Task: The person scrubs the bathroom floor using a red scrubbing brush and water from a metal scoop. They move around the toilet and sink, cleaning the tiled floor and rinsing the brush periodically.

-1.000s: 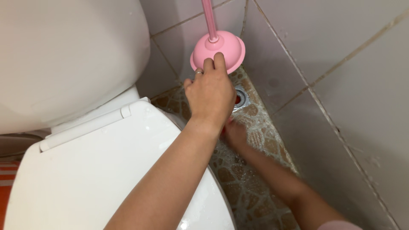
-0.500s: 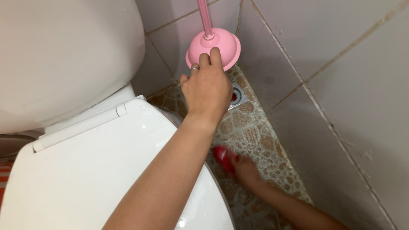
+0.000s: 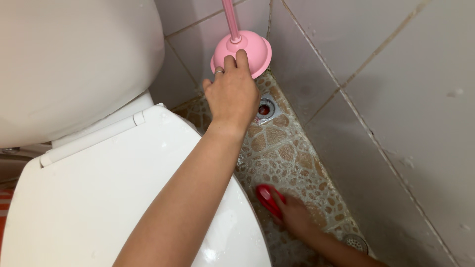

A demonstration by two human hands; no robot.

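My left hand (image 3: 231, 94) reaches over the toilet into the far corner and grips the rim of a pink plunger cup (image 3: 247, 45), whose pink handle (image 3: 228, 19) rises out of view. The cup is lifted clear of the floor. Lower down, my right hand (image 3: 296, 215) holds a red scrub brush (image 3: 269, 199) pressed to the wet brown pebble-pattern floor (image 3: 282, 148) beside the toilet bowl. Soapy foam lies on the tiles around the brush.
A white toilet with its lid (image 3: 114, 198) down and its tank (image 3: 74, 59) fills the left. Grey tiled walls (image 3: 396, 99) close in at the back and right. A metal floor drain (image 3: 264, 109) sits in the corner; a second drain (image 3: 355, 242) lies near the lower right.
My right hand has dragged the red brush from beside the corner drain back toward me along the floor. My left hand keeps its hold on the plunger cup.
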